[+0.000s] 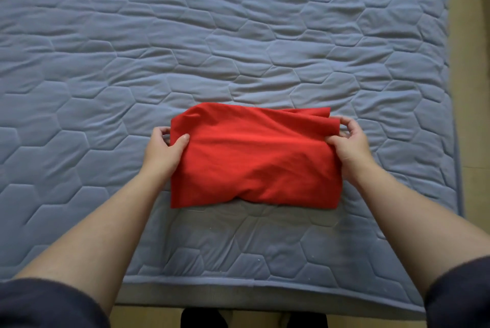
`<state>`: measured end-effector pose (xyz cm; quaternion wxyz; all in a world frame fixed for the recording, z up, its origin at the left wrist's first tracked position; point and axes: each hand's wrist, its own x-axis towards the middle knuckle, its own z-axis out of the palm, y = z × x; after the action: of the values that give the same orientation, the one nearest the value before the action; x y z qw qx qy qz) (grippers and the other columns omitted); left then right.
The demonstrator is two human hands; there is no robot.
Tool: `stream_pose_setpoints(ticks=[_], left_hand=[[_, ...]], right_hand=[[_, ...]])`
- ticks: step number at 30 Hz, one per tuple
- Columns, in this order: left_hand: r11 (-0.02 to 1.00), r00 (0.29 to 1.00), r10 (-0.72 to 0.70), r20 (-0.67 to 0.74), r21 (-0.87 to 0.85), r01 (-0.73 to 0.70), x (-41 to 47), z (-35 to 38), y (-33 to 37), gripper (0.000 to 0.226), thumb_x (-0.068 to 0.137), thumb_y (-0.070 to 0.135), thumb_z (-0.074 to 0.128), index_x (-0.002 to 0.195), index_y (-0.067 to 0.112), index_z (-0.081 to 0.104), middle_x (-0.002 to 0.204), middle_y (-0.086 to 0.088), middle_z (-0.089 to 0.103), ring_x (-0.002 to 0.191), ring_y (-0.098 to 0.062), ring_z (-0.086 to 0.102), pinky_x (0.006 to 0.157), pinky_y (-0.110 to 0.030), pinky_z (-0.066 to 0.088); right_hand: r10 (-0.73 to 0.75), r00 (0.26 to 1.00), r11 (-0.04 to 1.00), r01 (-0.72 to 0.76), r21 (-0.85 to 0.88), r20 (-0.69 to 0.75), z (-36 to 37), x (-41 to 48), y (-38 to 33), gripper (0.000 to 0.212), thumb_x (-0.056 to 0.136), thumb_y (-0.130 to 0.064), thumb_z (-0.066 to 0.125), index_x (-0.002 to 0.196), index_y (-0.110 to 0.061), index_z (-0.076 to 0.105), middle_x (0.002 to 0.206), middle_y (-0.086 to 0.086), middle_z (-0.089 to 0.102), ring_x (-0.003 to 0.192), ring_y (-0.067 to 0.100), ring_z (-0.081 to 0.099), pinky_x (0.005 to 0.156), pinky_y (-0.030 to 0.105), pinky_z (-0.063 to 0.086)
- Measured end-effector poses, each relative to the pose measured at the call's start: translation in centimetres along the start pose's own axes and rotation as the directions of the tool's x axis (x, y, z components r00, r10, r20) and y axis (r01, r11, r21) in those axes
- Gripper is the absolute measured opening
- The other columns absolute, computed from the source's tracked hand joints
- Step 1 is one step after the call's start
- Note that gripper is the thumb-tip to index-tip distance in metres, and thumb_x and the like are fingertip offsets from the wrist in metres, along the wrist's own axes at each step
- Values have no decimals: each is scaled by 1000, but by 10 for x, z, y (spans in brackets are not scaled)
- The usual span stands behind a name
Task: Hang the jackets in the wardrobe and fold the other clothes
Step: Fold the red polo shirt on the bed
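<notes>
A red garment [256, 158], folded into a rough rectangle, is held just above the blue quilted mattress [238, 36], near its front edge. My left hand [165, 150] grips the garment's left edge, thumb on top and fingers underneath. My right hand [348, 143] pinches the right edge, where several fabric layers bunch together. The lower edge of the garment hangs loose and casts a shadow on the mattress. No jacket or wardrobe is in view.
The mattress fills most of the view; its front edge runs along the bottom and its right edge along the right side. Light wooden floor [474, 89] shows to the right and below. My dark sleeves frame the lower corners.
</notes>
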<state>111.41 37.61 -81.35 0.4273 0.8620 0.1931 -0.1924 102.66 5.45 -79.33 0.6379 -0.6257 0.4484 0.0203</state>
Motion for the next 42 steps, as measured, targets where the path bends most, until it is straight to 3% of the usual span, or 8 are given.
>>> stream_pose_setpoints(ticks=[4,7,15,20,27,32,37,42], left_hand=[[984,991,-131,33,-114,134,-19,2,-7,44,86,29,68,118,5,52,103,-7,58,83,-14,55,73,-25,43],[960,970,-237,60,-138,243,-45,-2,-32,38,84,36,69,107,7,59,95,-7,60,78,-17,54,66,-29,43],[367,845,-422,328,-790,490,-130,39,-54,6,93,16,55,94,20,58,93,-2,68,85,-17,66,66,-27,59],[250,787,-385,483,-766,592,-142,89,-24,12,89,14,61,98,19,57,96,-3,67,87,-17,64,74,-34,56],[274,847,-328,418,-816,509,-137,56,8,22,87,8,60,108,16,61,91,-1,72,76,-12,67,64,-27,56],[543,950,-227,216,-781,307,-147,-29,72,5,92,14,56,88,16,57,61,9,66,53,-4,58,49,-15,47],[838,994,-31,109,-539,85,-194,-132,159,54,84,10,69,127,22,39,81,-4,59,70,-10,56,75,-27,48],[902,924,297,241,-389,-188,-284,-229,238,73,79,-8,67,137,22,35,82,-13,64,70,-13,59,72,-20,51]], right_hand=[[-27,999,927,13,-376,-32,7,0,-7,63,79,9,49,136,-17,43,96,5,61,75,8,62,65,16,47],[-275,961,501,176,-847,37,22,-2,-20,69,78,-11,59,142,-21,35,137,10,42,125,29,42,101,39,36],[-64,774,84,633,-769,630,91,11,-32,70,84,-51,58,144,-27,31,147,2,38,136,21,34,112,50,17],[134,816,247,521,-817,562,123,16,-34,56,77,-53,68,118,-17,58,121,6,61,110,24,56,93,34,44],[341,798,769,67,-636,496,88,-21,-66,20,81,-29,73,99,-22,67,93,0,71,82,17,67,81,30,54],[313,813,944,-208,-256,492,45,-92,-115,19,90,-22,60,108,-15,63,96,3,70,80,13,67,74,28,54],[158,901,961,-47,-272,404,4,-195,-190,25,87,-24,65,111,-15,61,99,3,66,77,10,60,70,25,48],[-120,945,963,185,-195,304,-40,-303,-280,65,81,-14,73,136,-14,40,110,13,64,89,19,64,79,31,54]])
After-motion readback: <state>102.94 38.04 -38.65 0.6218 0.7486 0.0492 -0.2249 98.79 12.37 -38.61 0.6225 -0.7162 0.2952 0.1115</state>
